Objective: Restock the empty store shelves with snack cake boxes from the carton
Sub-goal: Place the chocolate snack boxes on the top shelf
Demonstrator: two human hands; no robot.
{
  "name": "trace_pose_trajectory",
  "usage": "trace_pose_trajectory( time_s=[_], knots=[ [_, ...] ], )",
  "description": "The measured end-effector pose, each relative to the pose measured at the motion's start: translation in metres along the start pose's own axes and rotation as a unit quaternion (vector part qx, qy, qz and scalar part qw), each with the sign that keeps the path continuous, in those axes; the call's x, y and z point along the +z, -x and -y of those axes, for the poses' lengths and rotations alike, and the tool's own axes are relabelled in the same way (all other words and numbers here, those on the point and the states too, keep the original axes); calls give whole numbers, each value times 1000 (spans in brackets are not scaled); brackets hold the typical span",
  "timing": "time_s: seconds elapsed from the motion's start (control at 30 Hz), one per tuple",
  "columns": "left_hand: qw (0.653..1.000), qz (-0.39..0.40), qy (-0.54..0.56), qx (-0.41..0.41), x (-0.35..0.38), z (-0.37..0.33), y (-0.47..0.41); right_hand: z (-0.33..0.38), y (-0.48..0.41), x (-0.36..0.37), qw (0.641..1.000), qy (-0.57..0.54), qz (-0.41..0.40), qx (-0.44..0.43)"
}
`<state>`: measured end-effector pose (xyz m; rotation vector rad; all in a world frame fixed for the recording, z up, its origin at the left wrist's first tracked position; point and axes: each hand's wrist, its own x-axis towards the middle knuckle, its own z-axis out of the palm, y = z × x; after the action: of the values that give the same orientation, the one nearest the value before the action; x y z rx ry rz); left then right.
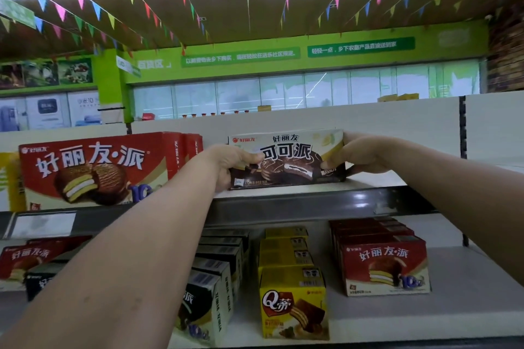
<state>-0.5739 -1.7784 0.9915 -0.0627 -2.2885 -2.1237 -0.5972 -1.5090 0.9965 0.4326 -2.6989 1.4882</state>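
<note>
A cream-and-brown cocoa pie box point(289, 160) stands upright on the top shelf point(368, 181), its front facing me. My left hand point(229, 166) grips its left end, thumb across the front. My right hand point(360, 153) grips its right end, fingers curled round the side. The box's bottom edge rests on the shelf board near the front lip. To its left stand big red pie boxes point(96, 170) in a row. The carton is out of view.
The lower shelf point(467, 286) carries rows of black-and-white boxes point(209, 292), yellow Q boxes point(293, 292) and small red pie boxes point(382, 261). Bare top shelf lies right of the held box. A black upright point(462, 127) divides the back panel.
</note>
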Motion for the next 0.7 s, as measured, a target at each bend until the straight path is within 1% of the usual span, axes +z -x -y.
trace_pose_trajectory(
  time_s=[0.23,0.37,0.5,0.7],
  knots=[
    [997,-7,-76,-11,4,-8,-13,-2,-15,-1,1000,28,-9,2],
    [994,-26,-107,-22,4,-10,-21,-2,-23,-2,999,49,-13,-3],
    [992,-29,-114,-35,3,-11,-27,-6,-32,-3,998,56,-20,-4],
    [994,-30,-106,-24,3,-9,-32,-10,-36,-3,998,60,-20,-15]
  ],
)
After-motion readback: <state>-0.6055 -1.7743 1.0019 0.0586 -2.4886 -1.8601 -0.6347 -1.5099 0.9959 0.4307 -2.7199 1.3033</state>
